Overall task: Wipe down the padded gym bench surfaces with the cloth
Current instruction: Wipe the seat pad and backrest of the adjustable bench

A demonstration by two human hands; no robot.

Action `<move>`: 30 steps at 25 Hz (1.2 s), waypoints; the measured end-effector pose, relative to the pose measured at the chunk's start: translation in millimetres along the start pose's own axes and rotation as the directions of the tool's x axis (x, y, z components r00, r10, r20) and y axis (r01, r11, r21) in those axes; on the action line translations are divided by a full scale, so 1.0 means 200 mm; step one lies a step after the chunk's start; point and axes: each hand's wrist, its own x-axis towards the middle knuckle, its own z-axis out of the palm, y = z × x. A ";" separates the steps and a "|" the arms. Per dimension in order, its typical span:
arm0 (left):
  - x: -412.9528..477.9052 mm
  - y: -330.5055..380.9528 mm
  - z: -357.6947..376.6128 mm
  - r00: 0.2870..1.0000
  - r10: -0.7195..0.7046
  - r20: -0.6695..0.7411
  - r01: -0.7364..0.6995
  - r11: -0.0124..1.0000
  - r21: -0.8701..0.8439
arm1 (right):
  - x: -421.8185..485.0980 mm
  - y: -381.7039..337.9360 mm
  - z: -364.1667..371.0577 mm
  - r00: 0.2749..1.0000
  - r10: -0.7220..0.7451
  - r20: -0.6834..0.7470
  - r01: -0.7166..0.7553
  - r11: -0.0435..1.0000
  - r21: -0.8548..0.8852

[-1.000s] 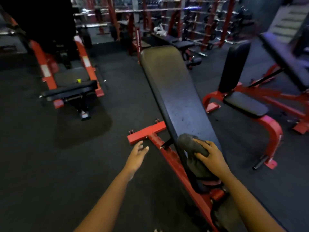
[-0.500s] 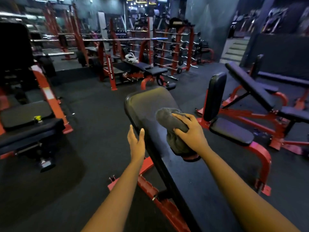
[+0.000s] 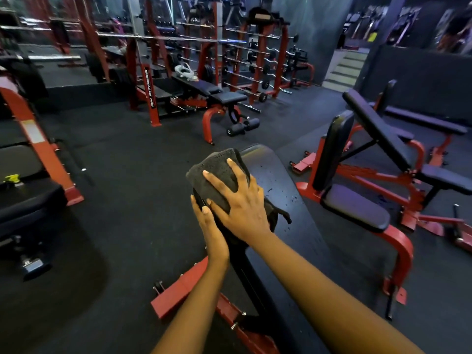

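Another red bench (image 3: 355,210) sits just right of the padded surface (image 3: 281,200), with a barbell rack (image 3: 255,60) well behind. The surface runs lengthwise away from me. The cloth (image 3: 214,172) is at its far left corner, right hand (image 3: 240,208) pressing it flat, left hand (image 3: 209,226) straight-fingered against the left edge.

You are looking down at a black padded bench (image 3: 281,213) that is sloping up and away from you. It is sitting on a red frame (image 3: 176,292), which is standing on the dark rubber floor (image 3: 127,200). A folded grey cloth (image 3: 214,169) is lying at the bench's upper end and draping over its left edge. Small pale specks (image 3: 270,190) are dotting the bench's right half.
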 end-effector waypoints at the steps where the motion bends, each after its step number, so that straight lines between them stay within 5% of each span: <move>1: 0.00 0.00 0.00 1.000 0.006 0.009 -0.006 1.000 -0.002 | 0.02 0.02 0.01 0.999 -0.019 -0.026 0.019 1.000 -0.002; 5: 0.02 -0.02 -0.02 1.000 0.007 0.006 -0.007 0.999 0.033 | 0.16 0.24 0.02 0.984 0.171 -0.039 -0.169 0.984 0.064; 8: 0.01 -0.03 -0.02 1.000 -0.021 0.021 0.019 0.996 0.092 | 0.27 0.46 0.02 0.897 0.441 -0.038 -0.437 0.896 0.075; 12: 0.02 -0.03 -0.03 0.999 -0.031 0.043 0.026 0.993 0.116 | 0.35 0.62 0.02 0.782 0.623 -0.011 -0.616 0.776 0.132; 19: -0.01 0.06 -0.03 0.993 -0.066 0.099 0.044 0.977 0.208 | 0.34 0.65 -0.05 0.754 0.654 0.055 -0.649 0.729 0.218; 22: -0.07 0.16 -0.11 0.982 -0.105 0.160 0.035 0.920 0.391 | 0.24 0.60 -0.13 0.764 0.646 -0.011 -0.601 0.717 0.353; 25: -0.18 0.27 -0.21 0.942 0.060 0.331 -0.244 0.799 0.550 | 0.01 0.42 -0.20 0.706 0.704 -0.078 -0.593 0.647 0.480; 30: -0.04 0.38 -0.11 0.618 0.180 0.766 -0.763 0.373 0.528 | -0.16 0.05 -0.20 0.587 0.807 -0.071 -0.644 0.518 0.563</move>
